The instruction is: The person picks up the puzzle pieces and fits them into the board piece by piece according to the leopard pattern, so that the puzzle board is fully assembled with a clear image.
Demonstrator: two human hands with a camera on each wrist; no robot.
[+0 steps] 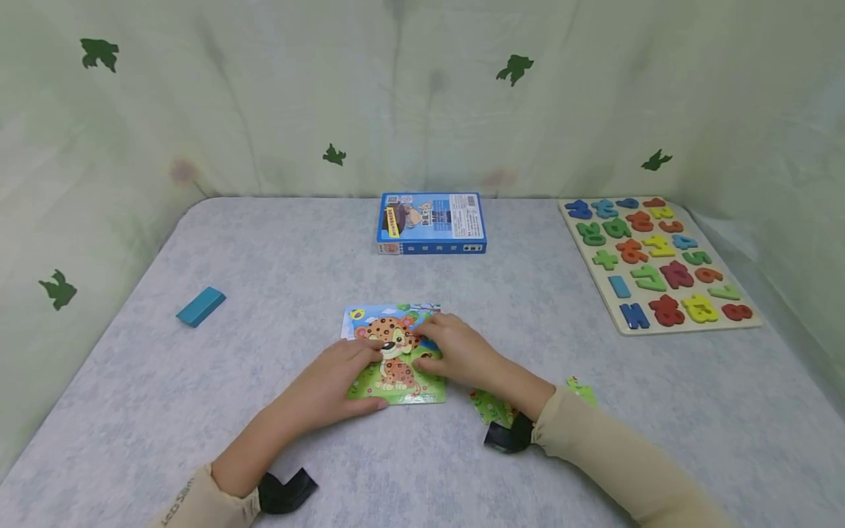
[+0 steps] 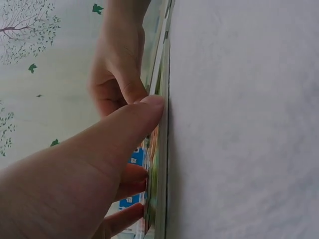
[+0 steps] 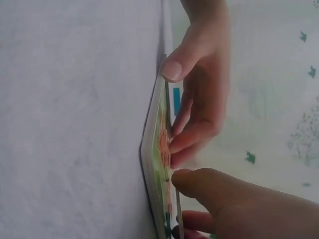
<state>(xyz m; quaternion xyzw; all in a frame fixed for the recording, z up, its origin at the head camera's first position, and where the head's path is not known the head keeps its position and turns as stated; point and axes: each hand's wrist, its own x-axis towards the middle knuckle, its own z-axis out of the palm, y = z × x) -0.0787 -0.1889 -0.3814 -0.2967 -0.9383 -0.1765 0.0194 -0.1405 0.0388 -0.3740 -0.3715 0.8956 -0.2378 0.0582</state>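
A jigsaw puzzle [image 1: 399,392] with a spotted cub on green and blue lies flat on the table. My left hand [image 1: 339,378] rests on its left side, fingertips on the picture and thumb at the near edge; the left wrist view shows that thumb [image 2: 134,117] against the puzzle's edge. On the right side my right hand [image 1: 458,350] pinches a puzzle piece [image 3: 180,214], seen edge-on and slightly tilted above the picture in the right wrist view. Most of that piece is hidden behind the fingers. Loose green puzzle pieces [image 1: 487,405] lie partly under the right forearm.
At the back stands a blue box [image 1: 432,220]. A board of colourful numbers and shapes [image 1: 610,293] lies at the far right. To the left is a teal block [image 1: 201,306]. Another green piece [image 1: 582,390] shows beyond the right sleeve.
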